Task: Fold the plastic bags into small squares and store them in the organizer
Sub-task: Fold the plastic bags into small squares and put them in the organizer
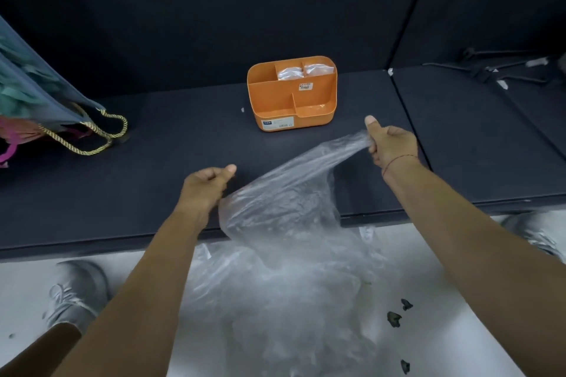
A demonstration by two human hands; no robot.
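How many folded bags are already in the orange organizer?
3 folded bags in the organizer: one in the back middle compartment, one back right, and seemingly one in the low front right compartment. Others may be hidden beneath them.

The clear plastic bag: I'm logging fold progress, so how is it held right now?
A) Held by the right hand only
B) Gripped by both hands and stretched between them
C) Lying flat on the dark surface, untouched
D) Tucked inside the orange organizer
B: the left hand and the right hand each grip an edge of the clear plastic bag, which stretches between them, still unfolded.
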